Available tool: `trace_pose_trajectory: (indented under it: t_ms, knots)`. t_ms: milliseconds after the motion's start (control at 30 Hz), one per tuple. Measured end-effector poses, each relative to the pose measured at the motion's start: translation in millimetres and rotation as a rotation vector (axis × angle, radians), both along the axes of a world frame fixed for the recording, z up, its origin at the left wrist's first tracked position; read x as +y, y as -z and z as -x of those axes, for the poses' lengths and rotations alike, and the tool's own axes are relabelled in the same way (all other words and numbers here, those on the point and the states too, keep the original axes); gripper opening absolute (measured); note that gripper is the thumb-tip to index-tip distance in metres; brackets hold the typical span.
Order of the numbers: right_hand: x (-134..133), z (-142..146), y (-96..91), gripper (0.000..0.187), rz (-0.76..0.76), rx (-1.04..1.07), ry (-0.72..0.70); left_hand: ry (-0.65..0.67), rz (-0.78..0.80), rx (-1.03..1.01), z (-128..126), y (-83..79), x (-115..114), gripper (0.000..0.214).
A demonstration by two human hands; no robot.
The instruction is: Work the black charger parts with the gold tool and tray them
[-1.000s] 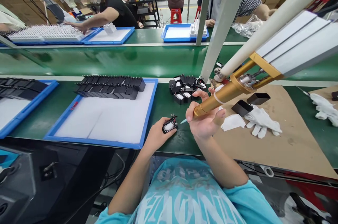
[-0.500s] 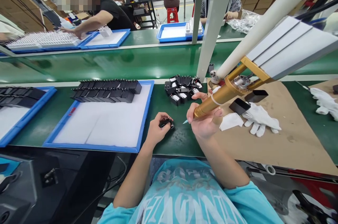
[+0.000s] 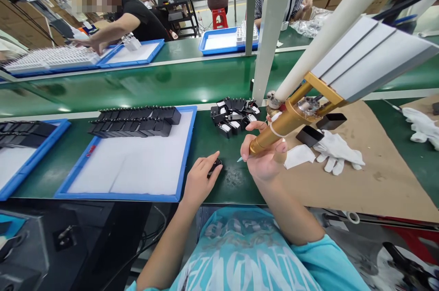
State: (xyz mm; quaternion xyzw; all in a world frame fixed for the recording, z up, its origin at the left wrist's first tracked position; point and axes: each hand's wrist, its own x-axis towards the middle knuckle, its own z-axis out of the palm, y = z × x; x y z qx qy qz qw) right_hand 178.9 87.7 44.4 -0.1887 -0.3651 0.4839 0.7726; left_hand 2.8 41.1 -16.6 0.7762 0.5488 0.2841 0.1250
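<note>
My left hand (image 3: 201, 176) is on the green bench, its thumb and fingers closed round a small black part (image 3: 215, 166), which they mostly hide. In my right hand (image 3: 265, 156) is a gold-coloured dispensing gun (image 3: 279, 130) with a pale blue nozzle tip. The tip points down-left toward the left hand and stays apart from the black part. Behind both hands lies a loose heap of black box-shaped parts (image 3: 234, 116), some showing white inside.
A blue tray (image 3: 183, 167) at left holds rows of black boxes (image 3: 137, 121). Brown paper (image 3: 370, 190) on the right carries white gloves (image 3: 338, 151) and two black cases (image 3: 308, 136). A grey post (image 3: 270, 35) rises behind the heap. Co-workers sit across the bench.
My left hand has shifted slightly left, and its fingers now stretch further over the black part. The right hand and dispensing gun have barely moved. The whole view has shifted a little.
</note>
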Motion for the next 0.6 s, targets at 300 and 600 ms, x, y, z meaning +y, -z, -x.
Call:
trace_pose_trajectory:
  t_ms: [300,600]
  knots:
    - [-1.5,-1.8,-0.4,0.041,-0.008,-0.004,-0.015,-0.130,0.008,-0.233,-16.1,10.3,-2.7,0.020]
    - [-2.8,-2.5,-2.3,0.038,-0.023,0.018,-0.033,-0.074,0.007,0.138,-9.3,11.6,-0.6,0.029]
